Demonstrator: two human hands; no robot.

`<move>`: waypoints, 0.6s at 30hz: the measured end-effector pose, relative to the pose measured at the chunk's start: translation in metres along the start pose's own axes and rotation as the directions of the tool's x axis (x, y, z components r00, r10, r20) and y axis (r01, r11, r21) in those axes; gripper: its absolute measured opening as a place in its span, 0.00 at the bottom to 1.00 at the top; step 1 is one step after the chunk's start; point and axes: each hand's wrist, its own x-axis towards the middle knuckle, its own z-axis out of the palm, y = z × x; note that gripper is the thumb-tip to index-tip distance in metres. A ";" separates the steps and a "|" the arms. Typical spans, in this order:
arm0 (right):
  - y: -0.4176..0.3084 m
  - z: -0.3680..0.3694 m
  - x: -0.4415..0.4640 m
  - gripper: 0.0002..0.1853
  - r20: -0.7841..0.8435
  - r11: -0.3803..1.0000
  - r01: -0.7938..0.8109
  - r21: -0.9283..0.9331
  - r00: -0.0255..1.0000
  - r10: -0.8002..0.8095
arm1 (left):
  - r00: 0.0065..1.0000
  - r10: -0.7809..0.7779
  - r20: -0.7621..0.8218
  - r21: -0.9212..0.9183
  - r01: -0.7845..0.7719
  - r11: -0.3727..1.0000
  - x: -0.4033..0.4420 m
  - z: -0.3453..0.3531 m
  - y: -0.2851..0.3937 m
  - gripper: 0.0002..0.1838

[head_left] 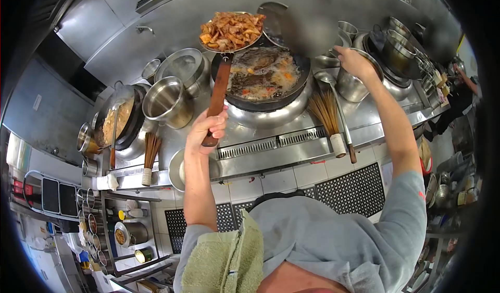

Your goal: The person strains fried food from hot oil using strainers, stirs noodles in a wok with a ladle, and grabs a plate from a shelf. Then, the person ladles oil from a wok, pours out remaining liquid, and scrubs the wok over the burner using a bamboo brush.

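My left hand (207,129) is wrapped round the wooden handle (219,92) of a round strainer heaped with browned fried pieces (232,31). The strainer is raised over the back left edge of a large black wok (268,104), in which dark oil (260,69) bubbles around orange and red bits. At the right, my right hand (354,62) reaches over a steel pot (354,87). Its fingers are bent near the pot's back rim, and what they hold, if anything, is too unclear to name. Behind the wok, a round mesh strainer (274,18) is partly covered by a grey blur.
Another wok (136,117) with food and a ladle stands at the left, near a steel pot (167,103). Bamboo brushes (325,113) (151,152) and a long ladle (341,110) lie along the front. A person (461,97) is at the far right.
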 end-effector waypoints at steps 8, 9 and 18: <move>0.060 0.020 0.024 0.23 0.014 0.957 0.224 -0.183 0.974 -0.225 | 1.000 0.011 0.008 0.034 -0.011 0.999 0.003 -0.004 -0.002 0.20; 0.044 -0.003 0.017 0.24 0.252 0.998 -0.052 0.041 0.967 0.040 | 1.000 0.012 -0.002 0.049 -0.011 0.999 0.003 -0.005 -0.004 0.20; 0.022 -0.035 -0.013 0.27 0.768 0.624 -0.714 0.318 0.579 0.272 | 1.000 -0.020 -0.015 -0.069 0.019 0.997 0.006 -0.011 -0.019 0.22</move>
